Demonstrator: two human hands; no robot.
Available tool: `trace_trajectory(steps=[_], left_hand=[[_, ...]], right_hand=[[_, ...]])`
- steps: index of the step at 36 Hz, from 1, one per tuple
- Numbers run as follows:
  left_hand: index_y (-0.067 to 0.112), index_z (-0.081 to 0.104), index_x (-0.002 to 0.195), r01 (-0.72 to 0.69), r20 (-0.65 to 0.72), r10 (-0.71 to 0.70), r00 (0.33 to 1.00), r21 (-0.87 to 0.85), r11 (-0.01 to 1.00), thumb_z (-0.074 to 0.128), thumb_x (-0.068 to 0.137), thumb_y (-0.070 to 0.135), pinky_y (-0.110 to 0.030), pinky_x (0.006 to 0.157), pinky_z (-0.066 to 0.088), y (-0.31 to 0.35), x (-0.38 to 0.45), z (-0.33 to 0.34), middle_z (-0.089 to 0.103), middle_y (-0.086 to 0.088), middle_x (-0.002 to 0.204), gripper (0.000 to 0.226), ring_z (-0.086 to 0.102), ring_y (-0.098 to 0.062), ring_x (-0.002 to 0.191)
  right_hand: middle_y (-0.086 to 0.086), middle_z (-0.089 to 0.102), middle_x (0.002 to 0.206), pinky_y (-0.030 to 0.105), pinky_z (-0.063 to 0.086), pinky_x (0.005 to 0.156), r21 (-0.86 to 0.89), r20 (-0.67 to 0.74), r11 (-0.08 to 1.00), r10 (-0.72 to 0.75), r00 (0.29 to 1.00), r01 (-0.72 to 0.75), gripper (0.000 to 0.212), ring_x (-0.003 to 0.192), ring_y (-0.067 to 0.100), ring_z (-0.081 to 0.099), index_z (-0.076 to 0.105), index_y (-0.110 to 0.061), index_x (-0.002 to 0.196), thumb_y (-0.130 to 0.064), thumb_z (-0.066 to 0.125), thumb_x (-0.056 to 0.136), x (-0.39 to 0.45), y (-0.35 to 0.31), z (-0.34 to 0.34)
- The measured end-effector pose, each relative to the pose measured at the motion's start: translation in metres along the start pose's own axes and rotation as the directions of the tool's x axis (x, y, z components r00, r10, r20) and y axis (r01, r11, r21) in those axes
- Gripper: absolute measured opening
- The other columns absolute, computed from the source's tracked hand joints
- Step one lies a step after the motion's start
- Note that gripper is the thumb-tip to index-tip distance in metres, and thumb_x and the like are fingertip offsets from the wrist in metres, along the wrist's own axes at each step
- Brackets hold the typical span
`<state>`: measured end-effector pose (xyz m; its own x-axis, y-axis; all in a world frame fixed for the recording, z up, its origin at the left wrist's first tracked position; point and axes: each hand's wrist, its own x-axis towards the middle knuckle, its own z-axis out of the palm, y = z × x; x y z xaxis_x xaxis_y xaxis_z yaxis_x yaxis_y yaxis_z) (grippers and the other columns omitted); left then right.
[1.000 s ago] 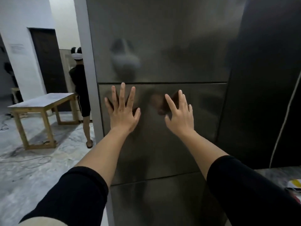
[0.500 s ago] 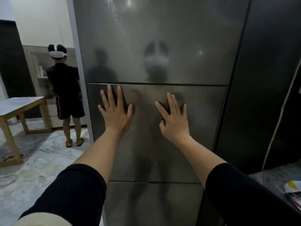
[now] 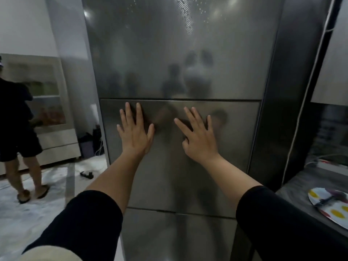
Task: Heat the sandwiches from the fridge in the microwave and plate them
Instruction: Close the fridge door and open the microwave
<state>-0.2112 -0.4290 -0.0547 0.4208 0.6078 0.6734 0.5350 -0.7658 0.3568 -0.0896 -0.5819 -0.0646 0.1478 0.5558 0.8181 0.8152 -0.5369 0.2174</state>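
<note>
Fingers on both hands were straight and spread apart, holding nothing. From the head view, the left hand and the right hand lay flat, side by side, on the middle panel of the big grey fridge, just under the seam that ran across below the top door. Flat palms like that looked like a push, maybe to shut that panel or to steady it, but I could not tell which. No handle showed on the shiny front, so the hands had nothing to grab. The fridge was all closed, so the sandwiches were hidden, most likely inside it. No microwave could be seen. A plate with yellow spots sat on the dark counter to the right, probably waiting for the warm food. Another person stood off to the left on the pale floor, well apart from the fridge.
</note>
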Motion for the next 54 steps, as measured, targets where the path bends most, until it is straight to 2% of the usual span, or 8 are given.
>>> trace_trajectory(steps=[14,24,29,33,38,40,44,54], left_hand=[[0.016,-0.003,0.153,-0.133,0.207,0.164,0.964,-0.157,0.979,0.037,0.098,0.043,-0.055,0.116,0.015,0.047,0.027,0.06,-0.011,0.001,0.161,0.073,-0.003,-0.019,0.15],[0.017,-0.005,0.153,-0.121,0.427,0.239,0.872,-0.285,0.951,0.04,0.099,0.029,-0.053,0.114,0.026,0.08,0.052,0.091,-0.012,0.005,0.161,0.071,0.009,-0.022,0.149],[0.015,0.001,0.153,-0.152,0.541,0.29,0.79,-0.286,0.946,0.038,0.1,0.022,-0.048,0.118,0.019,0.085,0.07,0.103,-0.003,0.001,0.162,0.066,0.001,-0.024,0.15],[0.014,0.002,0.153,-0.194,0.621,0.327,0.712,-0.273,0.942,0.039,0.099,0.018,-0.048,0.118,0.018,0.091,0.076,0.115,0.001,-0.002,0.162,0.066,0.001,-0.027,0.149],[0.012,-0.003,0.153,-0.172,0.636,0.335,0.696,-0.305,0.937,0.037,0.097,0.012,-0.036,0.12,0.013,0.101,0.075,0.126,-0.003,-0.005,0.161,0.069,0.001,-0.027,0.149],[0.015,-0.004,0.153,-0.165,0.634,0.346,0.691,-0.328,0.93,0.038,0.096,0.009,-0.034,0.12,0.014,0.098,0.074,0.129,-0.004,-0.004,0.161,0.071,0.002,-0.027,0.149],[0.018,-0.005,0.153,-0.153,0.647,0.342,0.682,-0.331,0.931,0.037,0.096,0.009,-0.032,0.118,0.01,0.094,0.076,0.126,-0.003,-0.002,0.162,0.071,0.002,-0.027,0.149],[0.027,-0.005,0.153,-0.033,0.725,0.302,0.618,-0.361,0.932,0.039,0.096,0.014,-0.033,0.116,0.016,0.093,0.06,0.109,0.015,-0.019,0.158,0.073,0.006,-0.028,0.149]], right_hand=[[0.003,0.04,0.15,0.058,0.029,0.107,-0.194,0.181,0.98,0.08,0.98,-0.044,0.072,0.14,0.022,0.036,0.06,-0.023,0.13,-0.025,0.076,0.059,-0.006,0.033,0.014],[0.004,0.057,0.136,0.047,0.04,0.104,-0.244,0.225,0.967,0.132,0.965,-0.075,0.07,0.128,0.02,0.052,0.073,-0.018,0.112,-0.03,0.084,0.044,0.007,0.047,0.026],[0.007,0.053,0.14,0.043,0.016,0.11,-0.277,0.289,0.955,0.191,0.938,-0.109,0.072,0.134,0.024,0.045,0.069,-0.011,0.118,-0.032,0.081,0.05,0.012,0.051,0.036],[0.006,0.021,0.158,0.04,-0.012,0.11,-0.357,0.4,0.933,0.187,0.897,-0.035,0.072,0.148,0.023,0.01,0.041,-0.01,0.144,-0.035,0.062,0.08,0.014,0.056,0.039],[0.005,0.034,0.153,0.04,-0.005,0.112,-0.409,0.414,0.909,0.259,0.873,-0.076,0.077,0.146,0.023,0.022,0.051,-0.013,0.137,-0.045,0.069,0.07,0.019,0.054,0.04],[0.005,0.019,0.159,0.039,-0.013,0.11,-0.424,0.419,0.906,0.199,0.886,-0.003,0.077,0.148,0.024,0.008,0.037,-0.012,0.146,-0.044,0.061,0.08,0.018,0.057,0.045],[0.003,-0.004,0.161,0.041,-0.018,0.114,-0.375,0.487,0.927,0.218,0.846,-0.023,0.077,0.147,0.021,-0.015,0.015,-0.012,0.152,-0.044,0.047,0.09,0.021,0.054,0.049],[-0.002,0.011,0.161,0.032,-0.008,0.117,-0.013,0.556,0.963,0.232,0.798,-0.27,0.081,0.148,0.012,-0.003,0.015,-0.016,0.153,-0.035,0.057,0.087,0.024,0.05,0.036]])
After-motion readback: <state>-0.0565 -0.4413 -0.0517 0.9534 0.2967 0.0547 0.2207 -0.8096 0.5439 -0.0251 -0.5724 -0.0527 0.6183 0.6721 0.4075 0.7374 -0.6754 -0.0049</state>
